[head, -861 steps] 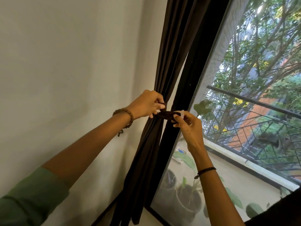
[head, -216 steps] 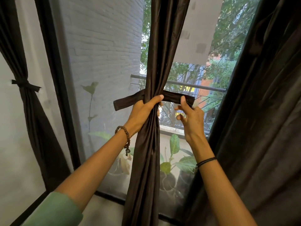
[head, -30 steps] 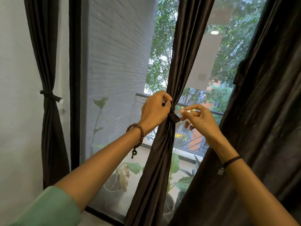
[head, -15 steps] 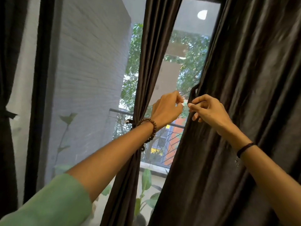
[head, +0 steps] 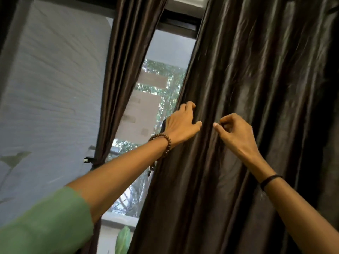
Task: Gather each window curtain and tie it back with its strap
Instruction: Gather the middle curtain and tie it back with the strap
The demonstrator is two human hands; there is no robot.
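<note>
Left hand (head: 183,125) grips left edge of loose curtain (head: 256,88); right hand (head: 236,134) curled at a fold, pinch unclear; glossy cloth may slip free mid-gather; its strap unseen; tied curtain (head: 124,70) further left.

Through the glass (head: 170,48) on your left you have a pale brick wall (head: 55,92), its courses smeared by blur. The dark window frame (head: 176,24) runs across the top. In the narrow opening at the middle you see green trees (head: 165,70) and, in front of them, a beige slab (head: 145,114) with small darker squares on it; you cannot tell whether it stands outside or is a reflection. Lower down a metal railing (head: 128,198) shows faintly, above a light ledge (head: 117,219). A broad green leaf (head: 123,239) rises just below the ledge, and a fainter leaf (head: 14,158) lies against the wall at your far left.
</note>
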